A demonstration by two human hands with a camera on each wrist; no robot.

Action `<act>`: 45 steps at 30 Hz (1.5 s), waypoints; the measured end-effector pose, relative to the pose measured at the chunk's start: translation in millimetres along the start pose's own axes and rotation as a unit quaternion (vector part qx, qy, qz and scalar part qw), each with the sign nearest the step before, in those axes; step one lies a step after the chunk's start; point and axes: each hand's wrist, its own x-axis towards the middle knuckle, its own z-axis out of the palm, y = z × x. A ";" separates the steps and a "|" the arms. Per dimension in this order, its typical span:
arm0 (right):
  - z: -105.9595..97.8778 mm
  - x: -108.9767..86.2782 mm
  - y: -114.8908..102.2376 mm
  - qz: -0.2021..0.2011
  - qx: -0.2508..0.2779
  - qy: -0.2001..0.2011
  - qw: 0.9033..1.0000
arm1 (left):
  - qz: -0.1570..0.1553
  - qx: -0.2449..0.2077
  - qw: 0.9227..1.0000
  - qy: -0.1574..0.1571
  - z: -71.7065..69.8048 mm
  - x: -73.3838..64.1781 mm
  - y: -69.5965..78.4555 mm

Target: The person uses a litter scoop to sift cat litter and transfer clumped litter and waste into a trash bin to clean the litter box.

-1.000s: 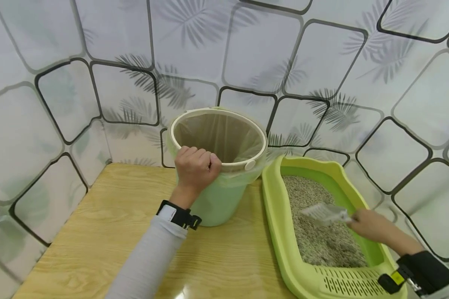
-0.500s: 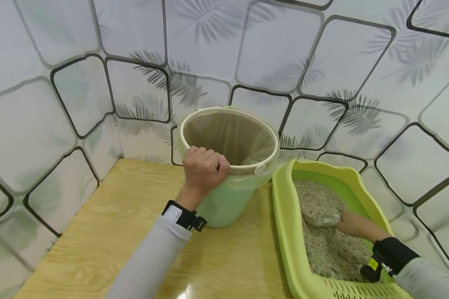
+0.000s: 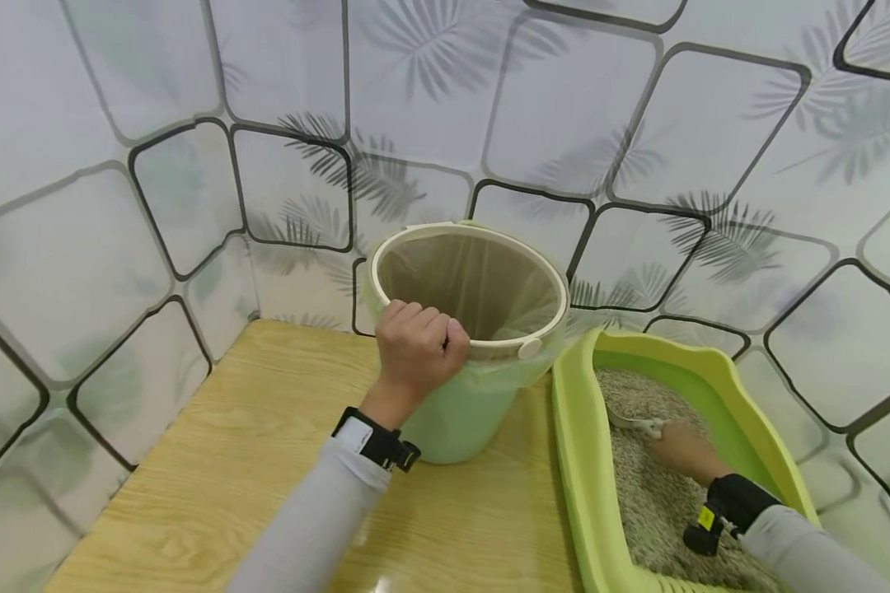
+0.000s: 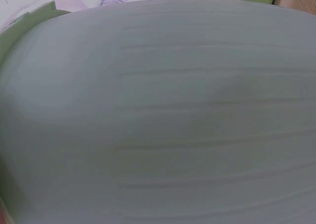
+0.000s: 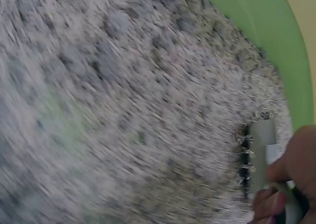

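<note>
In the head view, my left hand (image 3: 419, 350) grips the near rim of a pale green trash bin (image 3: 456, 420) lined with a clear plastic bag (image 3: 475, 280). The bin's ribbed wall (image 4: 187, 115) fills most of the left wrist view. My right hand (image 3: 686, 451) holds a light-coloured litter scoop (image 3: 648, 427) by its handle, low inside a yellow-green litter box (image 3: 580, 445). Against the left part of the box, the scoop's head lies in the grey-beige cat litter (image 3: 656, 511). In the right wrist view, grains cling along the edge of the scoop (image 5: 261, 150).
Bin and litter box stand side by side on a wood-grain table (image 3: 282, 412). Behind them rises a wall covering (image 3: 415, 99) with dark rounded outlines and leaf prints. The litter box's perforated front ledge shows at the bottom edge.
My right hand has lowered the scoop from above the litter into it and moved it toward the box's left wall. My left hand keeps its grip on the bin. The head view has shifted left.
</note>
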 end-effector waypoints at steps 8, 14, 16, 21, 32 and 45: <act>21.1 -6.6 1.6 0.057 0.085 0.038 0.994 | -0.001 -0.001 1.000 0.000 1.7 -0.1 0.0; 18.6 -15.3 -1.6 0.070 0.112 0.038 0.991 | -0.001 0.001 1.000 -0.005 3.4 0.1 -1.1; 17.5 -18.7 -4.2 0.068 0.123 0.038 0.989 | 0.001 0.001 1.000 -0.002 3.4 0.3 -2.4; 13.5 -33.1 -16.1 0.056 0.139 0.054 0.987 | 0.003 0.002 1.000 -0.002 1.5 2.2 -5.7; 2.6 -79.2 -35.9 0.063 0.203 0.081 0.974 | -0.001 0.001 1.000 0.001 -1.4 -0.9 -8.2; -15.2 -126.5 -50.0 0.063 0.162 0.189 0.966 | -0.005 -0.013 1.000 0.000 2.8 1.6 0.3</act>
